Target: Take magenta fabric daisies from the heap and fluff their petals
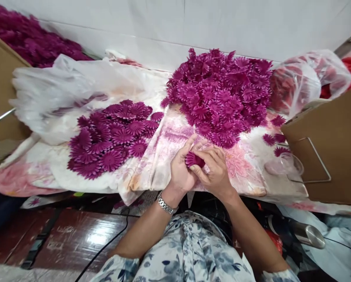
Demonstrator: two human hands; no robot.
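Over the near edge of the cloth-covered table, my two hands meet at a cupped magenta artificial flower head. My right hand pinches the flower between thumb and fingers. Beneath it my left hand is open, palm up and fingers stretched out, with the flower against it; some of its fingers are behind the right hand. To the left lies a low pile of flattened magenta flower heads. Just beyond my hands rises a taller heap of magenta flower heads.
Cardboard boxes stand at the left and right. A crumpled clear plastic bag lies behind the left pile. Loose flower heads and a clear plastic roll sit by the right box. A metal flask is below the table.
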